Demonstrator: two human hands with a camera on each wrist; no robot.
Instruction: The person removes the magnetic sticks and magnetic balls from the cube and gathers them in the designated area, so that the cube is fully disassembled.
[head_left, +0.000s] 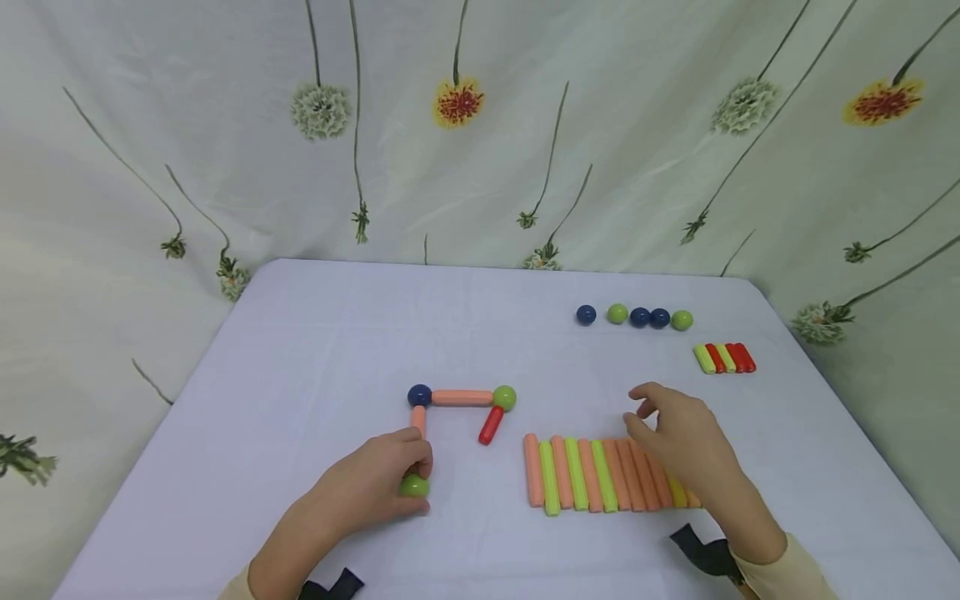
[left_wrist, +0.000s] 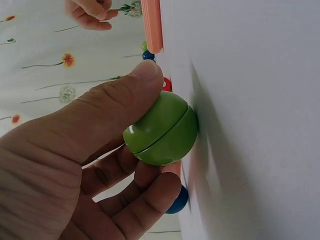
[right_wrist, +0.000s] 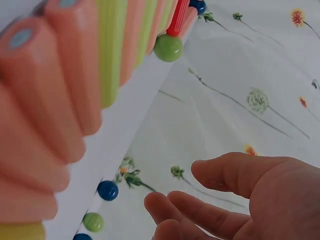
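Note:
My left hand grips a green ball between thumb and fingers, low over the white table. From beyond that ball an orange rod runs up to a dark blue ball. Another orange rod joins the blue ball to a second green ball, and a short red rod slants down from it. Loosely bent and holding nothing, my right hand hovers over the right part of a row of long orange and yellow-green rods.
Along the table's far side lies a line of dark blue and green balls. Short red and yellow-green rods sit side by side at the right. A flower-patterned cloth hangs behind the white table.

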